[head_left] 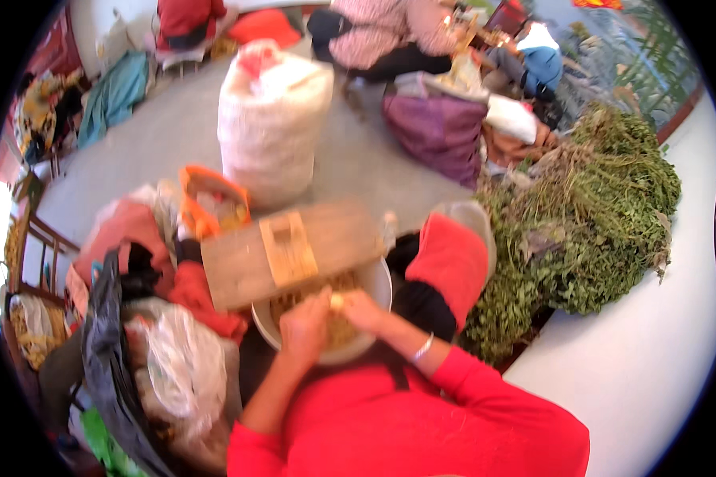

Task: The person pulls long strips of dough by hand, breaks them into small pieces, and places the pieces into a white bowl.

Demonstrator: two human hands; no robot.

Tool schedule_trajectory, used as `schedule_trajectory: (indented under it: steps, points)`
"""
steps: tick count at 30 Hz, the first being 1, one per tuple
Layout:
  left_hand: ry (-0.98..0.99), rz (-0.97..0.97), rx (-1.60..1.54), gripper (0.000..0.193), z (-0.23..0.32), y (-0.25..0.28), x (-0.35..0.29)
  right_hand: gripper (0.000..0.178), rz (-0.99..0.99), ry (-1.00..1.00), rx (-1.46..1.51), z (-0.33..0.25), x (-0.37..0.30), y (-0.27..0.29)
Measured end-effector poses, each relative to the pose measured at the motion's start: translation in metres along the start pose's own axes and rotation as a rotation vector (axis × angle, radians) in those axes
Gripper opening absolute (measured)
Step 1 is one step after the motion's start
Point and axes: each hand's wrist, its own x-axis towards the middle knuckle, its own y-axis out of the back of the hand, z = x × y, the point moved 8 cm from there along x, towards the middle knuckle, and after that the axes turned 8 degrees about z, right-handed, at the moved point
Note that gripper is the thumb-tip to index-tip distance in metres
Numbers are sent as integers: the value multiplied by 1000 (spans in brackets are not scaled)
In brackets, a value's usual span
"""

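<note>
Over a white basin (381,288) in my lap, my two hands meet. My left hand (305,324) is closed, its fingertips turned inward; what they hold, if anything, is hidden. Pinched in my right hand (359,311) is a small pale-yellow piece (337,302), too blurred to name. Brownish-tan bits (342,330) lie in the basin below. Across the basin's far side rests a wooden board (342,234), with a lighter wooden block (293,258) on it that has a squarish opening.
A full white sack (270,127) stands ahead, an orange bag (207,203) nearer. Heaped green plants (589,230) lie at right, a purple bag (437,131) beyond. Plastic bags (179,366) crowd my left. Other people (390,36) sit at the back.
</note>
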Motion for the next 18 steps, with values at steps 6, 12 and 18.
schedule_trajectory:
  steps: [6,12,18]
  points:
    - [129,-100,-262,36,4,17,-2,16,-234,-91,564,-38,-17,-31]
    - [417,-58,-171,20,-24,7,4,11,215,639,-164,-92,-25,-13]
    - [1059,46,-1030,21,-58,-35,-40,9,330,816,-278,-108,-29,-15]
